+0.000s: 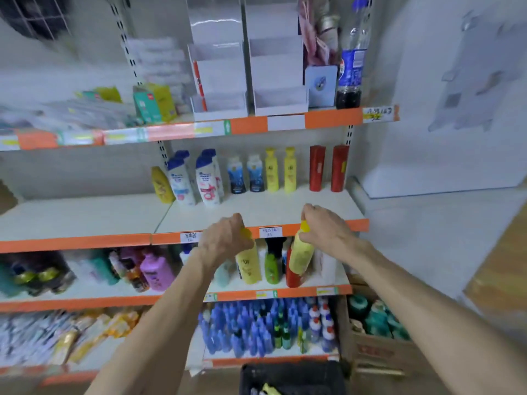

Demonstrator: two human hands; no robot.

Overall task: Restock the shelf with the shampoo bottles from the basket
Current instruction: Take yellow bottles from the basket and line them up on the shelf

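Note:
My left hand (225,240) grips the cap of a yellow shampoo bottle (248,265) that hangs upright below it. My right hand (325,229) holds a second yellow shampoo bottle (301,256) by its top, tilted a little. Both bottles hang in front of the orange edge of the middle shelf (256,209), just below its surface. That shelf carries a row of shampoo bottles at the back: yellow (271,170), blue-and-white (179,178), dark blue and red ones. The black basket (293,377) sits at the bottom of the view with a yellow bottle inside.
The shelf below holds purple, green and red bottles (156,269). Lower still stand several blue bottles (242,326). A cardboard box (376,346) of teal bottles sits at the right. The top shelf carries white display boxes and a cola bottle (351,67).

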